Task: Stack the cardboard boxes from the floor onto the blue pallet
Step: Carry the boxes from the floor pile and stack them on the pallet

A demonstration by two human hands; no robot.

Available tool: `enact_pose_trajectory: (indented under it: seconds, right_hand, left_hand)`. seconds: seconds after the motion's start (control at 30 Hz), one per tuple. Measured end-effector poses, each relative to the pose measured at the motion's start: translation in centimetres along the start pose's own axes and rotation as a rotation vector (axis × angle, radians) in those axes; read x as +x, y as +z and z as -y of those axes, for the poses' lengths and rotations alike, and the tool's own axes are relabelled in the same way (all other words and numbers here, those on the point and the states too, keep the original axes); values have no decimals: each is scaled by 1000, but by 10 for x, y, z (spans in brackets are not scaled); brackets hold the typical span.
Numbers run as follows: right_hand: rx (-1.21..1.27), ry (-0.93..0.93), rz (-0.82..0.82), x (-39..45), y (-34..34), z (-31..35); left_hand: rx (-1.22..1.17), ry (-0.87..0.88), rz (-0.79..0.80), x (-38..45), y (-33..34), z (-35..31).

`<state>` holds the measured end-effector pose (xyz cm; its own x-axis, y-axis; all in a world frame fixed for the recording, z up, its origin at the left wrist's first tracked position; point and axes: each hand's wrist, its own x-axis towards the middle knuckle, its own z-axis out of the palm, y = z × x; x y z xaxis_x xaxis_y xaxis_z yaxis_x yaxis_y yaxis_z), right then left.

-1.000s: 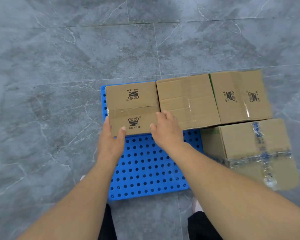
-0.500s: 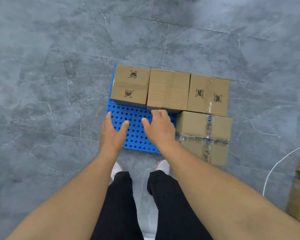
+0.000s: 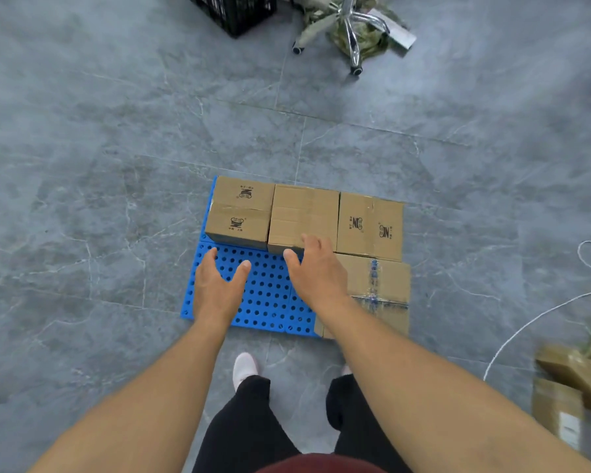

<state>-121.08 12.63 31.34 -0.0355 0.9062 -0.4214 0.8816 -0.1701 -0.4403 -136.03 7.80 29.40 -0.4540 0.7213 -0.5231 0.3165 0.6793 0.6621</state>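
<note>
Just beyond both empty hands (image 3: 263, 281), four boxes (image 3: 304, 221) on the blue pallet (image 3: 270, 302).

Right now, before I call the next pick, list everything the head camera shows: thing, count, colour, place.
blue pallet: one, blue, perforated, floor centre, near-left part bare.
cardboard boxes on the pallet: four, brown; three in the far row, one taped at near right.
cardboard boxes on the floor: a blurred brown pile, count unclear, far right edge.
black crate: one, top edge.
chair base: one, chrome with castors, top right.
white cord: one, on the floor at right.
left hand: open, above the bare pallet.
right hand: open, above the pallet's near edge of the middle box.
</note>
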Motion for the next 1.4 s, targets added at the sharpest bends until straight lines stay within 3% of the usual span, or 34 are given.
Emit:
enact_pose_trajectory:
  seconds: [0.23, 0.4, 0.73, 0.87, 1.1, 1.4]
  right_hand:
    - [-54, -244, 36, 10, -39, -37]
    - [-114, -449, 125, 11, -88, -88]
    - [-184, -565, 192, -16, -124, -151]
    - [-214, -688, 256, -24, -137, -165]
    - [-303, -985, 534, -14, -171, -207]
    - [-532, -1279, 685, -34, -204, -278]
  left_hand:
    - [-1, -16, -204, -44, 35, -38]
    - [-67, -132, -358, -109, 96, -57]
    - [-210, -232, -432, -187, 184, -73]
    - [-227, -269, -560, -209, 204, -82]
    - [-383, -503, -843, -259, 283, -99]
    - [-541, -779, -1067, -334, 412, -137]
